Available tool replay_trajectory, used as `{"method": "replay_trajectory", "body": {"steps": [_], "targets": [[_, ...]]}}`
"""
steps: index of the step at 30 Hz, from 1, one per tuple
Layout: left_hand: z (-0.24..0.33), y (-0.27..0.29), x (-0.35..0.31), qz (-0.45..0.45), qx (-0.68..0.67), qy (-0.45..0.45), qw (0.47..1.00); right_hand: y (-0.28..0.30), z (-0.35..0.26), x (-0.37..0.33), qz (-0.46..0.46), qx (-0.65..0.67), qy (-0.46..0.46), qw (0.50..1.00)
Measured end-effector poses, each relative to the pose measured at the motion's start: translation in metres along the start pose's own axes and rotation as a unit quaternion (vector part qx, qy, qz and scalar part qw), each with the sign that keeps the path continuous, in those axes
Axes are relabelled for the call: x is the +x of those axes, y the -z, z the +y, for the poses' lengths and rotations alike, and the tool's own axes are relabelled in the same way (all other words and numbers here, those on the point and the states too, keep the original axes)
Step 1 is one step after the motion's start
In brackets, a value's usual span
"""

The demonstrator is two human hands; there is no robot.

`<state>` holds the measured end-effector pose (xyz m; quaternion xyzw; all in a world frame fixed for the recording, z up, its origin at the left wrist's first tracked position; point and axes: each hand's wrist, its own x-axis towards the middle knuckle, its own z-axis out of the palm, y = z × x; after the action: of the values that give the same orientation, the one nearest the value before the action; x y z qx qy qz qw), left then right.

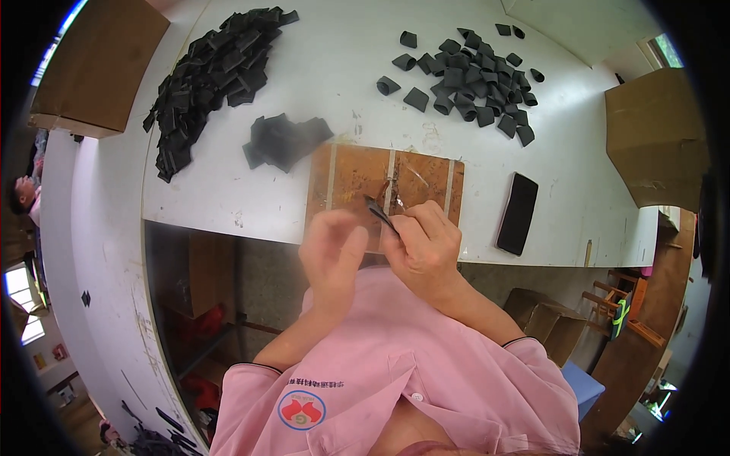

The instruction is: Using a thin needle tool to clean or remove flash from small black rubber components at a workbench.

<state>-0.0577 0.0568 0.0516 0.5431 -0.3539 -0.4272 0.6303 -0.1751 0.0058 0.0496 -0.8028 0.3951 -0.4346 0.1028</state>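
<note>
My right hand (pixel 423 242) pinches a small folded piece of black sheet material (pixel 378 210), whose tip points away to the left. Just left of it, my left hand (pixel 333 247) is blurred by motion, its thumb apart from the curled fingers, with nothing seen in it. Both hands are over the near part of a worn brown board (pixel 353 178) with pale strips across it. Beyond the board's left corner lies a small stack of flat black pieces (pixel 283 142). Farther right is a loose heap of black pieces curled into short tubes (pixel 464 80).
A long pile of flat black pieces (pixel 217 76) covers the far left of the white table (pixel 327 61). To the right of the board lies a black phone (pixel 518 214). Cardboard boxes stand at the left (pixel 99 64) and right (pixel 658 137). Another person (pixel 29 196) shows at the left rim.
</note>
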Motion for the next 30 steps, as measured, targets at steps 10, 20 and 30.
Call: {"method": "replay_trajectory", "body": {"steps": [10,20,30], "targets": [[0.004,-0.006,0.015,-0.003,-0.052,0.139,0.989,0.008,0.003,-0.001,-0.08,-0.075,0.051,0.993],[0.008,-0.008,0.018,-0.076,0.266,-0.177,0.944,0.013,0.006,0.013,-0.04,0.111,0.007,0.993],[0.021,-0.008,0.031,-0.091,-0.308,0.239,0.916,0.011,0.014,0.02,-0.071,0.322,-0.328,0.885]]}}
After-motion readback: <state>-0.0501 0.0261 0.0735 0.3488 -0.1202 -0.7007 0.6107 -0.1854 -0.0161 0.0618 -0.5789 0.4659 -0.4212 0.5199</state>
